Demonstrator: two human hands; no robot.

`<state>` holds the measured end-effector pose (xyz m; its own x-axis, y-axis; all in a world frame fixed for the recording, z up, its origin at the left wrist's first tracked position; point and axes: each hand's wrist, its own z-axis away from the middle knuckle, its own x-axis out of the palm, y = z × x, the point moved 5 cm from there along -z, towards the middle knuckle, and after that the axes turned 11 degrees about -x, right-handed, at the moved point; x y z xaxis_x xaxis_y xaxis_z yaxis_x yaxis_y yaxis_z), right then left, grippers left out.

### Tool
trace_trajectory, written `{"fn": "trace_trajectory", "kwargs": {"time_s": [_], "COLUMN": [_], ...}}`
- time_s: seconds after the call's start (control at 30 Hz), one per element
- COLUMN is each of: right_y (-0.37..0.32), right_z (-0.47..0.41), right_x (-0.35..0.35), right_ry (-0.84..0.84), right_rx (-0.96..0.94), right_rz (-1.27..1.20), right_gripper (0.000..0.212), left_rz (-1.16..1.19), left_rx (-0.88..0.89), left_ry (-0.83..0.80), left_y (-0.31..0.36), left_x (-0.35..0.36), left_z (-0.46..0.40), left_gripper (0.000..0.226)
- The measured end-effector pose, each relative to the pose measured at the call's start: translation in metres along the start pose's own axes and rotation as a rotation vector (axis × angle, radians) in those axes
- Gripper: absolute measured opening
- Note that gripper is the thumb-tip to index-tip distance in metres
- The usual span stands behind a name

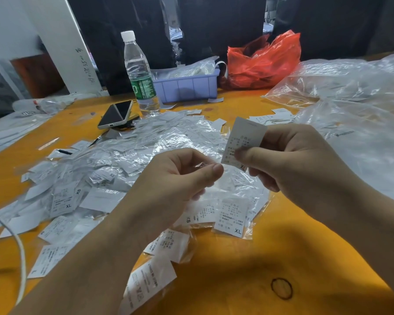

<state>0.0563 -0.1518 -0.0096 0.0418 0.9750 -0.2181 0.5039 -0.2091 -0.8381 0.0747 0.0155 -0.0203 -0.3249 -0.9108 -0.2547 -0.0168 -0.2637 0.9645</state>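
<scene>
Head view: the paper label (245, 137) looks light, thin and easy to bend. The right hand (293, 162) pinches it near the lower end, above the pile of bagged labels (146, 142). The left hand (175, 178) pinches a slippery clear sleeve (199, 165), probably best held at its mouth.

Right hand (300, 160) pinches label (248, 135) — left hand (175, 178) pinches clear bag (200, 165) (above pile (123, 155)).

Left hand (178, 178) and right hand (298, 162) hover close together, thumbs and forefingers pinching.
</scene>
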Motion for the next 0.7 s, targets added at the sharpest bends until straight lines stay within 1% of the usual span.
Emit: {"fn": "trace_trajectory", "kwargs": {"time_s": [0.1, 0.17, 0.37, 0.6, 0.7], "right_y": [0.0059, 0.0073, 0.0077, 0.0069, 0.0045], "right_z": [-0.0012, -0.0015, -0.0004, -0.0026, -0.0021], "right_x": [-0.0018, -0.0008, 0.0050, -0.0017, 0.0032], "right_ry": [0.020, -0.001, -0.081, -0.002, -0.079], "right_rx": [0.119, 0.150, 0.164, 0.138, 0.123], "right_rz": [-0.167, -0.197, -0.202, -0.183, -0.222], "right_gripper": [0.011, 0.010, 0.010, 0.012, 0.010], "left_rz": [-0.011, -0.011, -0.001, -0.010, -0.008], "left_rx": [0.015, 0.027, 0.048, 0.050, 0.051], "left_ry": [0.018, 0.009, -0.024, -0.023, -0.037], "left_y": [0.0012, 0.0026, 0.0050, 0.0056, 0.0061], "left_x": [-0.0015, -0.0008, 0.0012, 0.0021, 0.0027], "left_z": [0.0005, 0.0014, 0.0024, 0.0035, 0.0037], "left_gripper": [0.022, 0.024, 0.022, 0.020, 0.017]}}
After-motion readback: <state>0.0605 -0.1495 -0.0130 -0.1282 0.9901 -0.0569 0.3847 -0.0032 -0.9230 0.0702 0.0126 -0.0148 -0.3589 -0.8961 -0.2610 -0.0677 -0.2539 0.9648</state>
